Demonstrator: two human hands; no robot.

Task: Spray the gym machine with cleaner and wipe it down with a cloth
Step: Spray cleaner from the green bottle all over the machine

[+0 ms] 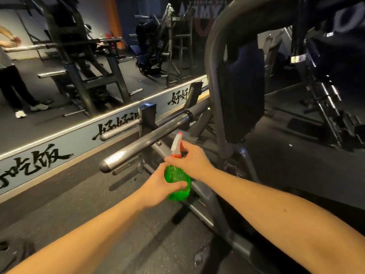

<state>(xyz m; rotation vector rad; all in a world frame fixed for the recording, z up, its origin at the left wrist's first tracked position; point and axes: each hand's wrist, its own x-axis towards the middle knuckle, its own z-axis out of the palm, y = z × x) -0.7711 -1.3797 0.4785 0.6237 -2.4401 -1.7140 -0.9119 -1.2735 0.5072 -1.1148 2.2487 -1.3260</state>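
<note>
Lower centre: left hand (158,185) is wrapping its fingers round the translucent green plastic spray bottle (174,173). Right hand (190,161) is curling round its orange-and-white trigger head (175,145). The nozzle is pointing at the grey steel gym machine (142,142) just beyond. Spraying appears to be starting; next calls for trigger squeezes. No cloth is showing.

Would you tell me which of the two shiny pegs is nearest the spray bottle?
The longer front peg, just behind the green spray bottle; the shorter peg sits farther back.
</note>
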